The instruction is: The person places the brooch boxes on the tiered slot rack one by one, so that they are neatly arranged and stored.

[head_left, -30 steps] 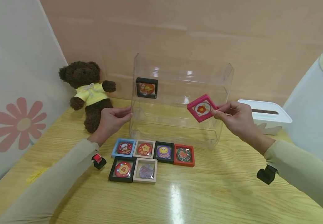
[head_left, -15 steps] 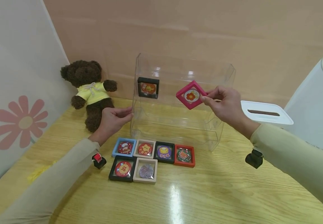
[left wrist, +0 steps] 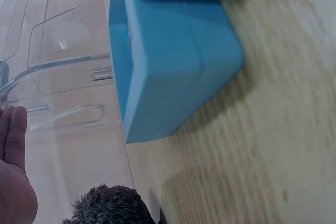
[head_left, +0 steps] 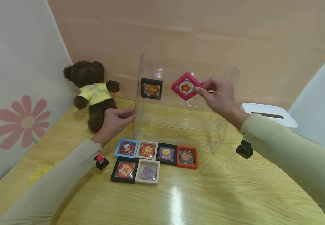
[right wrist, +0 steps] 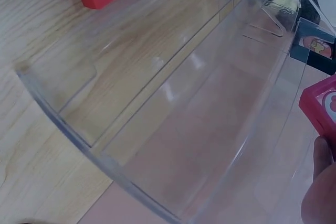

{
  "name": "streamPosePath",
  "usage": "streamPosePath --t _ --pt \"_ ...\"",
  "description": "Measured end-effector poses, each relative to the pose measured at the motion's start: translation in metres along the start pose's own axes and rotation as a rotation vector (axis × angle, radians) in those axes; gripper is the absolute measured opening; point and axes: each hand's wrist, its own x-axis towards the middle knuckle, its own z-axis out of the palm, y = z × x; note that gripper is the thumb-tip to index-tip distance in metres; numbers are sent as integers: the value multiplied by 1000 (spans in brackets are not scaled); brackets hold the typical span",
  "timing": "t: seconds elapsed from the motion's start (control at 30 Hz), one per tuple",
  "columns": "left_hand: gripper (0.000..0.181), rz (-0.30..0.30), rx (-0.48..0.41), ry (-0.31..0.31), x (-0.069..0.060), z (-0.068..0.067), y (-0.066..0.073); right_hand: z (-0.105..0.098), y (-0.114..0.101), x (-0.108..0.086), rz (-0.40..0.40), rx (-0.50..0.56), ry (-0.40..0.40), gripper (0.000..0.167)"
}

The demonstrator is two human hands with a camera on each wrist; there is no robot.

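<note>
My right hand (head_left: pixel 220 95) pinches a pink square display frame (head_left: pixel 186 86) by its corner, with a flower badge inside. It is tilted like a diamond in front of a clear tiered rack (head_left: pixel 179 123). In the right wrist view the pink frame (right wrist: pixel 320 106) and my thumb show at the right edge. My left hand (head_left: pixel 116 122) touches the rack's left side with fairly straight fingers; the left wrist view shows those fingers (left wrist: pixel 16 135) beside the clear plastic. A black frame (head_left: pixel 151 89) with an orange badge stands in the rack's upper left.
Several framed badges lie before the rack, among them a light blue frame (head_left: pixel 126 148), a red frame (head_left: pixel 187 157) and a beige frame (head_left: pixel 147 172). A brown teddy bear (head_left: pixel 90 90) sits to the left. A white tissue box (head_left: pixel 269 115) stands to the right.
My right hand has carried the pink frame up and left, from the rack's right side towards its upper middle. The left hand has stayed at the rack's left side.
</note>
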Motion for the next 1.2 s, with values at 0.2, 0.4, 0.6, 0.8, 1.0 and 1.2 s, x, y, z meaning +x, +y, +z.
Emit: streamPosePath --t 0.2,0.4,0.6,0.8,1.0,1.2 --pt "24 19 -15 -1 1 1 -2 8 -2 5 24 39 -4 21" --pt "23 11 -23 -3 2 4 -4 18 -1 10 38 50 11 21" --pt "22 3 -19 -7 -1 6 7 28 -3 13 12 30 9 20" --pt "21 19 9 -12 -5 4 22 34 -5 18 -4 -3 16 18" --pt "21 16 13 -8 -5 5 22 37 -7 19 -7 8 -2 16" --pt "21 18 21 -10 -5 5 21 41 -9 19 -7 -4 -23 15"
